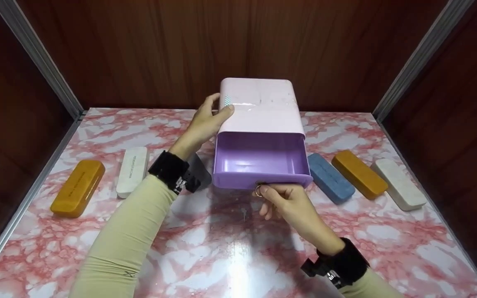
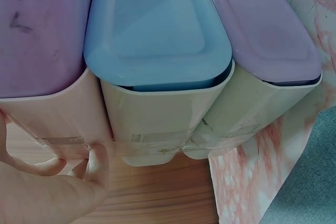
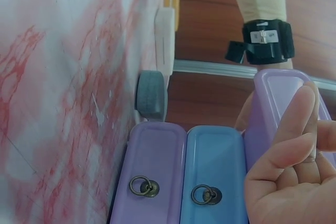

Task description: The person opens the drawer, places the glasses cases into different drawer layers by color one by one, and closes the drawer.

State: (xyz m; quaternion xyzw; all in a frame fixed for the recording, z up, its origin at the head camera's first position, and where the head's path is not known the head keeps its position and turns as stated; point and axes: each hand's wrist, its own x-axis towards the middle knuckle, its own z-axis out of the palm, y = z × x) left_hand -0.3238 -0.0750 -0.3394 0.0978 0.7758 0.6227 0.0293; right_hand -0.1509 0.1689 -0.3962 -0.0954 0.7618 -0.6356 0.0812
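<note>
A pale pink cabinet (image 1: 259,105) of stacked drawers stands near the table's middle. Its top purple drawer (image 1: 259,159) is pulled well out, and its visible inside holds nothing. My left hand (image 1: 207,120) grips the cabinet's left side, thumb over the top edge; its fingertips touch the side wall in the left wrist view. With thumb and index finger, my right hand (image 1: 288,203) pinches the ring pull (image 1: 258,190) on the purple drawer's front. Below it, a blue drawer (image 2: 160,30) and a lower purple drawer (image 2: 262,30) sit pushed in.
On the left lie a mustard case (image 1: 78,188) and a white case (image 1: 133,171); a dark grey case (image 1: 199,171) is partly behind my left wrist. To the right are a blue case (image 1: 331,178), another mustard case (image 1: 359,174) and an off-white case (image 1: 398,184). Wooden walls enclose the table.
</note>
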